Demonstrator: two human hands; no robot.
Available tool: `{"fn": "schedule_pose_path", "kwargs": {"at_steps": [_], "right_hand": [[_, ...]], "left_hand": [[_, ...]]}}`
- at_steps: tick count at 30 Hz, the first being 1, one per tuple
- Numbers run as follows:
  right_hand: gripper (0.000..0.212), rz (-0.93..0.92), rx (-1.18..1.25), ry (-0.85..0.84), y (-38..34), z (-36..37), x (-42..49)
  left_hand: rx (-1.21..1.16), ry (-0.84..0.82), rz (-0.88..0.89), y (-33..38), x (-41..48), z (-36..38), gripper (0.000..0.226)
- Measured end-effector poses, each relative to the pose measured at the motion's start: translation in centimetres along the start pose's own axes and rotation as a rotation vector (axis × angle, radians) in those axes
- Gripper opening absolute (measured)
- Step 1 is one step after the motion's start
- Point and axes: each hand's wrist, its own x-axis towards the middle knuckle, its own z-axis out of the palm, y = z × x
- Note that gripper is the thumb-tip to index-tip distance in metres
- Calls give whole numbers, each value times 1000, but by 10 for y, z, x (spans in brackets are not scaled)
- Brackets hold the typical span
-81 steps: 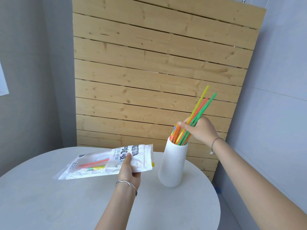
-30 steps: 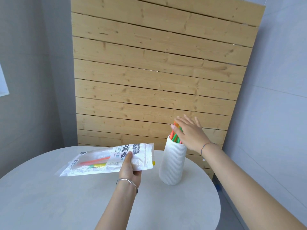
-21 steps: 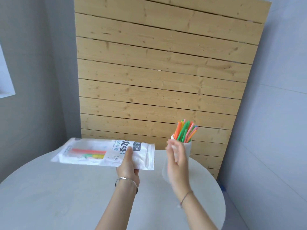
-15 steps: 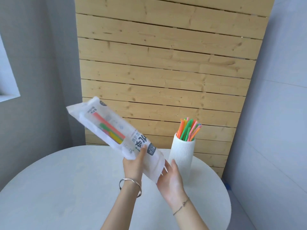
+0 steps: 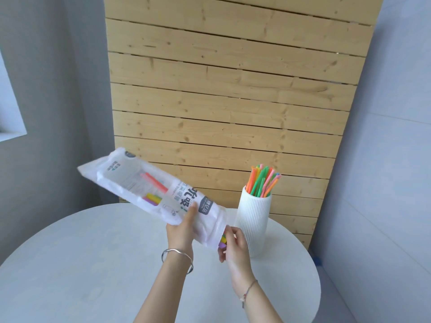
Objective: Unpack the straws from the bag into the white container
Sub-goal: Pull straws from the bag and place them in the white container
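— Grey walls w/ one pale pine slat panel (image 5: 233,101) behind, one round pale-grey table (image 5: 81,264) in front. What's on it?

— One white ribbed vase-shaped container (image 5: 253,223), upright, right-rear part of the table. Bundle of coloured plastic straws (image 5: 262,183) stands in it: orange, green, pink, a bit of blue. Too packed to count.

— And the bag?

— One white and clear plastic straw bag (image 5: 161,197) w/ printed text, held in the air above the table, tilted: closed end up-left, mouth down-right, just left of the container. Thru the clear window approx. 3 straws show: pink, yellow, purple. Yellow & purple ends poke out at the mouth.

— Hands?

— Two. Left hand (image 5: 180,231) comes from below, thumb up the front of the bag, fingers behind it, clamped on the lower half. One silver bangle (image 5: 178,257) on that wrist. Right hand (image 5: 234,247) at the bag's mouth, fingers curled, tips pinching at the straw ends there; can't tell how firm the grip is. One thin cord bracelet (image 5: 248,291) on the right wrist.
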Motion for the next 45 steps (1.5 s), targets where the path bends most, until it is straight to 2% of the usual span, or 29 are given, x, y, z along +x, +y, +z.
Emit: {"fn": "schedule_pose_path", "kwargs": {"at_steps": [6,8,11,13,15,18,20,27,31,37,42,45], "right_hand": [[14,-177,-69,-83,-12,-7,1],[14,-255,-36,6,-21,-14,4],[21,-333,147,206,-34,-31,9],[21,-328,248,270,-37,-38,10],[17,-292,269,258,-35,-38,10],[10,-239,201,126,-29,-26,8],[12,-214,117,69,-26,-19,5],[32,-234,222,235,-47,-41,6],[30,-228,150,163,-45,-41,6],[31,-332,-44,54,-42,-41,9],[34,-509,-147,211,-85,-64,31],[36,-670,-267,241,-119,-70,44]], "left_hand": [[-146,14,-177,-2,5,-9,40],[-211,20,-227,-1,9,-12,44],[-300,10,-277,-1,14,-16,48],[-326,12,-283,-4,15,-13,47],[-335,14,-289,-7,10,-7,45],[-319,-7,-330,-17,1,4,44],[-296,-34,-369,-22,-4,9,44],[-341,56,-308,-13,4,-2,46],[-273,6,-330,-15,3,1,49],[-256,-39,-362,-23,-8,12,44],[-283,-53,-388,-21,0,10,50],[-329,-34,-378,-20,5,9,49]]}}
